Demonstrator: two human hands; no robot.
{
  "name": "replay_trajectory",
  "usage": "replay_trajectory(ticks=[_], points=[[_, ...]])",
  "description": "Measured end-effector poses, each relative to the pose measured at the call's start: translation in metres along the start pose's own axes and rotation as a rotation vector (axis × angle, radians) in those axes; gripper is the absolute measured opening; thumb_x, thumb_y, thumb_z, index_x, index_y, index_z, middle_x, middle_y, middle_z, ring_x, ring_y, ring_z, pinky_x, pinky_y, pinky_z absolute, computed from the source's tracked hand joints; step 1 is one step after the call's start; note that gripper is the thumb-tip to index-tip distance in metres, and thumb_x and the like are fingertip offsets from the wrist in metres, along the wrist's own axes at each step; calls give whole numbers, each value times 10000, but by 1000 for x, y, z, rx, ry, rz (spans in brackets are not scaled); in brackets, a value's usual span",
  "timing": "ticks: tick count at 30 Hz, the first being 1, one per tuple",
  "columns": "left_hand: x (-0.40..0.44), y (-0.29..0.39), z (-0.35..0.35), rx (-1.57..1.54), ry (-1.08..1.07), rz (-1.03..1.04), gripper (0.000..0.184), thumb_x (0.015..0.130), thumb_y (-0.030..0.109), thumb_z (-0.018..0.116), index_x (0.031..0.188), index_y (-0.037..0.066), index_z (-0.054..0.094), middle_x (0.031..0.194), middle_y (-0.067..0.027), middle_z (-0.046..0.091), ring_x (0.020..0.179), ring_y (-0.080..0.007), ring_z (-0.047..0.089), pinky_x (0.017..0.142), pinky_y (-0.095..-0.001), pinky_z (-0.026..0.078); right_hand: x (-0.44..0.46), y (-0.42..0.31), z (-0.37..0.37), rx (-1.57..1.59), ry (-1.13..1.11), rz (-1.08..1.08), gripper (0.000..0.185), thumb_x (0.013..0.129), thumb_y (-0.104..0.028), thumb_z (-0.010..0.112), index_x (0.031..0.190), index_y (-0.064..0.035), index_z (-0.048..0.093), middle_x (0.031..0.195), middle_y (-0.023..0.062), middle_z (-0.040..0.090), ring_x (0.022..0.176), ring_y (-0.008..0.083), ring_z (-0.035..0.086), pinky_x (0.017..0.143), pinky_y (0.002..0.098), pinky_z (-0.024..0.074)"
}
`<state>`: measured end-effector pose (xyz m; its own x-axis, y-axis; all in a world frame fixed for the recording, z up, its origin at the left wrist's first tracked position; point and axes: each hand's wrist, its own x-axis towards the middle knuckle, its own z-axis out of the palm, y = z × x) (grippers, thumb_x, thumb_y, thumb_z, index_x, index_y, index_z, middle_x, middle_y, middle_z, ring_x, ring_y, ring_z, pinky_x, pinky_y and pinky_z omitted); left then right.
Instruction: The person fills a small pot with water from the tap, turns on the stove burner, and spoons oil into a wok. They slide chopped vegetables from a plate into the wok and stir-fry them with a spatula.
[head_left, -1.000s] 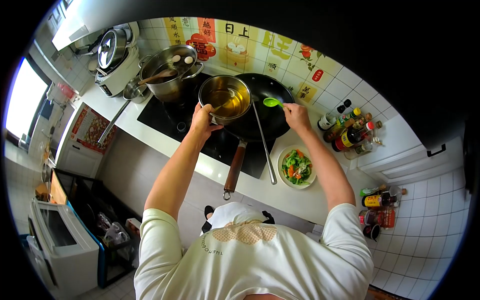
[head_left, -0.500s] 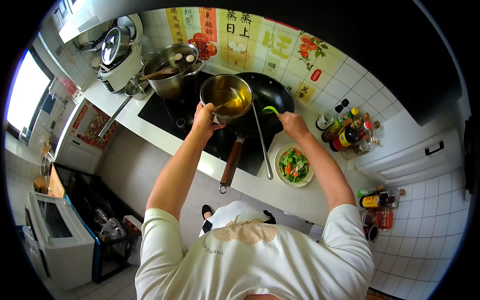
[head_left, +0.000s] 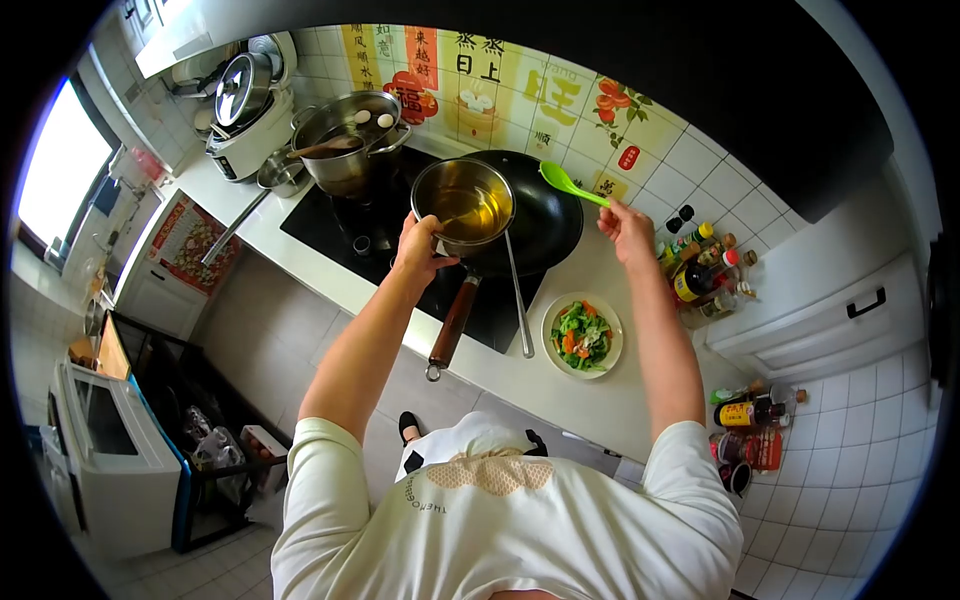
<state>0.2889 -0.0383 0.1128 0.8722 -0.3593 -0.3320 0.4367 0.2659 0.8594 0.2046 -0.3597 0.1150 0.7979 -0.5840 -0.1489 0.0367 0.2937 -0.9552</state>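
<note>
My left hand (head_left: 421, 246) grips the near rim of a steel pot (head_left: 464, 201) holding yellow liquid, tilted over the left part of a black wok (head_left: 545, 215). In my right hand (head_left: 629, 231) is a green spoon (head_left: 570, 184), raised beyond the wok's right edge with its bowl pointing left. The wok's brown handle (head_left: 456, 322) points toward me. A long metal utensil (head_left: 519, 300) leans out of the wok, its upper end hidden by the pot. Nearest below my right hand, a plate (head_left: 617, 352) of broccoli and orange pieces rests on the counter.
Left on the black cooktop (head_left: 330, 235) stands a large pot (head_left: 345, 178) with two eggs and a wooden spoon. A small long-handled pan (head_left: 282, 177) and a white cooker (head_left: 250, 142) are farther left. Several bottles (head_left: 700, 275) line the right wall; a dark hood (head_left: 700, 100) hangs overhead.
My right hand has moved right and slightly up, bringing the green spoon from over the wok to beyond its edge. My left hand still holds the pot in nearly the same place.
</note>
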Motion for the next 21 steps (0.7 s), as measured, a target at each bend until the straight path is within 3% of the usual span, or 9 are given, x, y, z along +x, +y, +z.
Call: replay_trajectory(ticks=[4,8,13,16,18,20,21], points=[[-3,-3,10,13,6,-19,467,667,127,466,1125,132,372,983,-109,501,843,-256,556,629,-453,517,-39,-43,33,50,-86,-25,167,820,-121,584,932,0,610,753,74,614,609,116,583,558,232,521],[-3,-9,19,21,-10,-36,469,674,127,462,1136,156,385,990,-91,499,865,-260,544,629,-466,497,-65,-39,61,-260,-319,-175,236,841,-145,563,1014,10,606,768,77,622,595,94,582,543,217,514],[-12,-5,35,13,-141,-92,506,684,127,454,1181,174,372,1024,-88,490,886,-276,529,665,-493,461,-84,-25,72,-727,-295,-408,239,800,-136,593,970,31,613,652,83,630,529,90,594,476,218,475],[-25,-3,50,23,-198,-112,497,686,126,456,1175,162,374,1034,-105,488,914,-282,520,668,-503,458,-100,-28,62,-724,-290,-420,276,797,-167,611,998,20,591,643,79,626,529,95,595,466,216,469],[-25,-13,59,17,-201,-134,466,688,128,460,1150,147,401,989,-103,480,884,-266,505,682,-527,463,-106,-35,50,-826,-209,-314,406,792,-338,630,984,9,543,651,67,610,519,108,594,437,234,476],[-31,-20,70,70,-250,-104,431,691,122,460,1120,137,427,910,-78,461,830,-231,478,725,-561,452,-120,-53,39,-802,-76,-70,430,827,-405,567,1008,-20,508,760,87,590,554,113,583,464,244,489],[-34,-24,76,71,-291,-111,374,687,144,485,1050,89,414,974,-126,430,922,-306,490,767,-574,436,-123,-55,29,-801,-26,-40,463,839,-463,512,1001,-30,498,795,93,571,568,125,590,458,251,494]])
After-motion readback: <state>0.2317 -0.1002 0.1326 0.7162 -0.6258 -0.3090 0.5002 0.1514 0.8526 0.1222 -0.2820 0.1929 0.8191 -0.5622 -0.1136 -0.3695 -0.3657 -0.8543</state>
